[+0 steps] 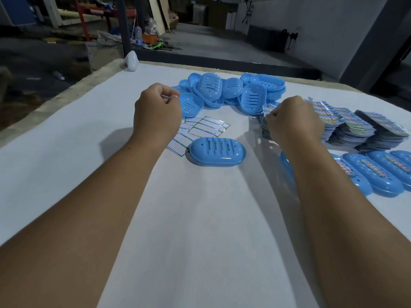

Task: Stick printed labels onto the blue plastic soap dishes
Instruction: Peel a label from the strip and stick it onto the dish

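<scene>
Beyond an unlabelled blue soap dish (pixel 217 151) lying long axis crosswise on the white table (pixel 189 218), the right hand (pixel 293 121) pinches a printed label (pixel 268 108) at the label stacks (pixel 347 127). The left hand (pixel 158 112), nearer the dish, is curled; whether its grip holds anything, I cannot tell. The dish lies down-left of the label.
</scene>
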`<act>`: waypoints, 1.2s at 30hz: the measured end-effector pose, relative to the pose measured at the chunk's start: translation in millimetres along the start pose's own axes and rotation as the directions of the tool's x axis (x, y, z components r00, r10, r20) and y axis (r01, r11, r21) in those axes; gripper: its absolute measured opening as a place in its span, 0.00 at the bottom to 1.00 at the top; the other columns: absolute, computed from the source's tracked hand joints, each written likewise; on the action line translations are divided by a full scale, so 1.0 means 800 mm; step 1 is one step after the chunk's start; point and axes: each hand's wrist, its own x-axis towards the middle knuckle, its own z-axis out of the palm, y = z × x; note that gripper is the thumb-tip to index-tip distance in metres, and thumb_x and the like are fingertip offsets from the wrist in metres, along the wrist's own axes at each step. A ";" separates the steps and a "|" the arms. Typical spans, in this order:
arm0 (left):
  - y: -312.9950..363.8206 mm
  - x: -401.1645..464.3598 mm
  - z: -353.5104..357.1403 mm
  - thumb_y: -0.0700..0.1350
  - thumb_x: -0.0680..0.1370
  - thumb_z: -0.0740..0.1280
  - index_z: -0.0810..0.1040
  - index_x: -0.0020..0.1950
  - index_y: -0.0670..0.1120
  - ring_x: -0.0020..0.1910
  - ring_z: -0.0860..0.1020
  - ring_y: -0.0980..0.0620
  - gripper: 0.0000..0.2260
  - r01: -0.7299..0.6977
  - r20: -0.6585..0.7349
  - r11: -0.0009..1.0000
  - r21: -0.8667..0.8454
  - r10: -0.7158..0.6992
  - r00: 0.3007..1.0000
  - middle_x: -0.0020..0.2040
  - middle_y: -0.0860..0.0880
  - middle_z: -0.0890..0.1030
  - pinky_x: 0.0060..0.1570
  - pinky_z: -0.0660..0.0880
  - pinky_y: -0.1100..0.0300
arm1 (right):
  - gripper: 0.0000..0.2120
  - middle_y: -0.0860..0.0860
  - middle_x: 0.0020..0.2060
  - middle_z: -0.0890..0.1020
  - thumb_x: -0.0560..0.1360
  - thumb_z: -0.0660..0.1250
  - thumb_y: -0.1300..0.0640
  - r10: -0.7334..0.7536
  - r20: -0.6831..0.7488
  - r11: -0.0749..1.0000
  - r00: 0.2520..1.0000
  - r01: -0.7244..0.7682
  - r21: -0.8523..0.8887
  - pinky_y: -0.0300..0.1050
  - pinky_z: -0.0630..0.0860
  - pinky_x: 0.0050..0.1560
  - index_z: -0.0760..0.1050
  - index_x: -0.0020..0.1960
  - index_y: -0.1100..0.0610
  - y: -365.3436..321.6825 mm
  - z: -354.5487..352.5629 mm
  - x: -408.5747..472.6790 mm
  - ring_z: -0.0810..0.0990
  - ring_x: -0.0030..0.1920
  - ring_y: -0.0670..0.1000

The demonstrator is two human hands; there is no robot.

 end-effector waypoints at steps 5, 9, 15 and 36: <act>0.001 -0.004 0.002 0.47 0.79 0.65 0.84 0.45 0.46 0.36 0.77 0.58 0.09 -0.006 0.063 1.000 -0.006 0.006 0.998 0.37 0.53 0.82 0.36 0.71 0.64 | 0.12 0.58 0.50 0.85 0.81 0.65 0.49 -0.121 -0.182 0.988 0.976 0.137 0.074 0.50 0.71 0.44 0.85 0.55 0.54 -0.012 -0.006 -0.006 0.79 0.51 0.62; 0.008 -0.015 0.009 0.54 0.81 0.63 0.86 0.44 0.47 0.33 0.76 0.59 0.17 0.052 0.225 0.998 -0.046 -0.040 0.973 0.36 0.51 0.84 0.37 0.74 0.61 | 0.11 0.53 0.52 0.86 0.81 0.66 0.50 -0.372 -0.274 0.877 0.887 0.433 0.210 0.49 0.71 0.52 0.86 0.55 0.53 -0.036 -0.007 -0.025 0.77 0.57 0.58; 0.015 -0.014 0.012 0.60 0.81 0.59 0.85 0.44 0.47 0.31 0.79 0.61 0.22 0.228 0.320 0.967 -0.117 -0.180 0.930 0.32 0.56 0.84 0.40 0.73 0.60 | 0.05 0.45 0.44 0.86 0.77 0.72 0.52 -0.577 -0.196 0.664 0.793 0.595 0.453 0.42 0.70 0.49 0.86 0.46 0.51 -0.066 -0.001 -0.058 0.78 0.47 0.49; 0.019 -0.021 0.007 0.49 0.79 0.69 0.82 0.36 0.47 0.29 0.78 0.66 0.12 0.087 0.333 0.970 -0.228 -0.006 0.943 0.29 0.60 0.81 0.32 0.74 0.71 | 0.12 0.43 0.29 0.83 0.77 0.74 0.60 -0.230 0.171 0.382 0.958 -0.073 0.921 0.35 0.80 0.36 0.71 0.48 0.53 -0.062 0.007 -0.045 0.84 0.34 0.41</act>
